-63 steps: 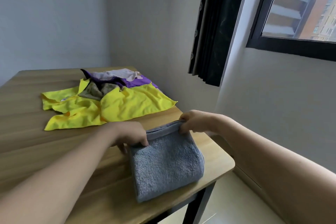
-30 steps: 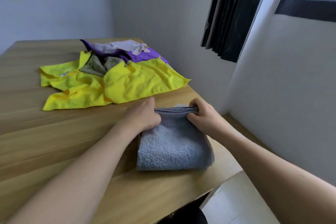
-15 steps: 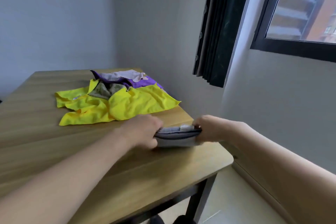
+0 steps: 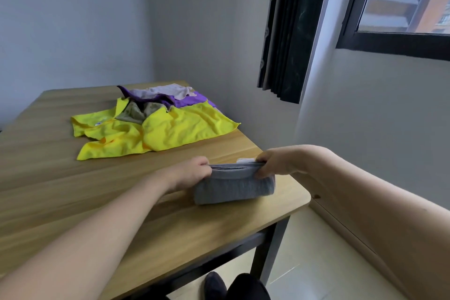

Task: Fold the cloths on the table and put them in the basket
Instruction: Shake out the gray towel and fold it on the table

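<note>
Both hands, left (image 4: 192, 173) and right (image 4: 272, 163), pinch the folded grey towel (image 4: 235, 187); yellow pile (image 4: 155, 131) unfolded, no basket seen.

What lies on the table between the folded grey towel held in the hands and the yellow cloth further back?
Nothing: the head view shows only bare wooden table between the grey towel and the yellow cloth.

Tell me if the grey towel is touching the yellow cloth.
Apart. The head view shows bare table between the grey towel and the yellow cloth.
</note>
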Motion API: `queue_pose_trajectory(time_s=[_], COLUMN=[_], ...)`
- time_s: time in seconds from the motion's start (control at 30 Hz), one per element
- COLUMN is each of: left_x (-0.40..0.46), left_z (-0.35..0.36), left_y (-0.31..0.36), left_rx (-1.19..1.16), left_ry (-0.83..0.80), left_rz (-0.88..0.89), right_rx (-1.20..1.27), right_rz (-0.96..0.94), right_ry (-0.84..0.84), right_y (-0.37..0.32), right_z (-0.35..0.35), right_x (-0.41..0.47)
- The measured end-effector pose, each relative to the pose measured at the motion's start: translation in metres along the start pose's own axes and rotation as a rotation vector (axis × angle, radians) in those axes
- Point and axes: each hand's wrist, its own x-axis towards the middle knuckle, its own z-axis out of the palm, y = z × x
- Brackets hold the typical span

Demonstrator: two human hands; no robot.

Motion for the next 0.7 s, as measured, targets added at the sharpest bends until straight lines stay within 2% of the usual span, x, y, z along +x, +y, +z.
queue_pose_trajectory(time_s=[0.1,0.4,0.57,0.7], left_x=[0.019,0.049,0.062,0.063], left_z=[0.004,0.023,0.028,0.038], left_y=[-0.003,-0.007,-0.021,-0.038], left_rx=[-0.066,0.206,0.221,0.244], left_ry=[0.065,0.198,0.205,0.351], left_rz=[-0.085,-0.172,-0.176,-0.15], right_rx=[0.097,0.181,0.183,0.23], right_rz=[-0.002,0.028,0.05,0.046], right_ry=[0.112,0.411,0.482,0.536], right_y=[0.008,0.017,0.019,0.02], right_z=[-0.002,0.019,0.034,0.049], right_x=[0.015,0.063,0.093,0.111])
